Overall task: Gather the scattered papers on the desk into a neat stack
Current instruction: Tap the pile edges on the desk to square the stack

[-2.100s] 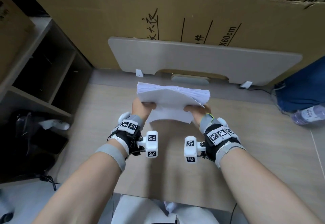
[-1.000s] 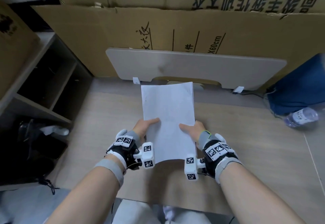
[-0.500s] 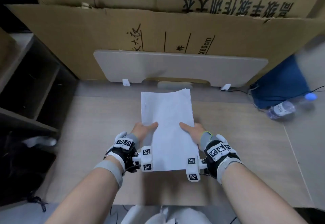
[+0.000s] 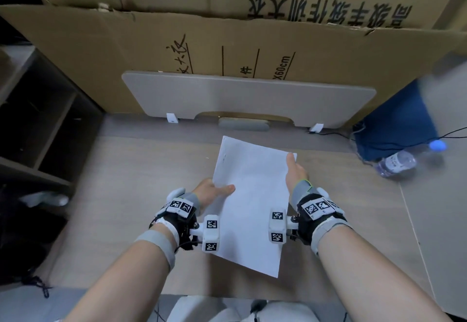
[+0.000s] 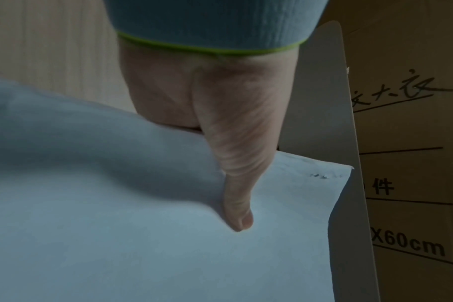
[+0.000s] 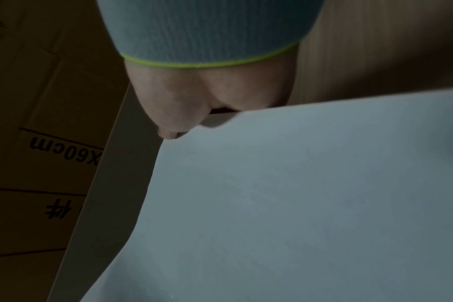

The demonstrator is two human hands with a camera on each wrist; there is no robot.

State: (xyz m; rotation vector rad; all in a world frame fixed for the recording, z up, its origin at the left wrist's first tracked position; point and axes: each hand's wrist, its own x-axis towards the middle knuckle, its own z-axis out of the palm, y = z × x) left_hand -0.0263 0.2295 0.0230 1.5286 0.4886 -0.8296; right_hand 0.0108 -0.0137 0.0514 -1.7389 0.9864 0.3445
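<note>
White paper stack, a sheaf of smooth rectangular sheets with squared edges, is shown at the centre of the head view, tilted so that its far end leans toward the upper left of the frame. It is seen over the pale wood-grain desk top; whether its underside touches the desk cannot be told. The left hand is placed at the stack's left edge, with its thumb laid across the top sheet and the remaining fingers hidden beneath, so the stack is grasped from that side. In the left wrist view the thumb is seen pressed into the top sheet, where a soft dimple and a shallow wave are formed, and small grey marks are visible near the sheet's far corner. The right hand is set along the stack's right edge near its far corner, thumb lying on the edge; in the right wrist view the thumb tip is seen curled over the edge, with the other fingers hidden below. Corrugated brown cardboard boxes with black print fill the upper frame, fronted by a matte beige rounded panel. A clear plastic water bottle lies at the right, beside blue cloth.
</note>
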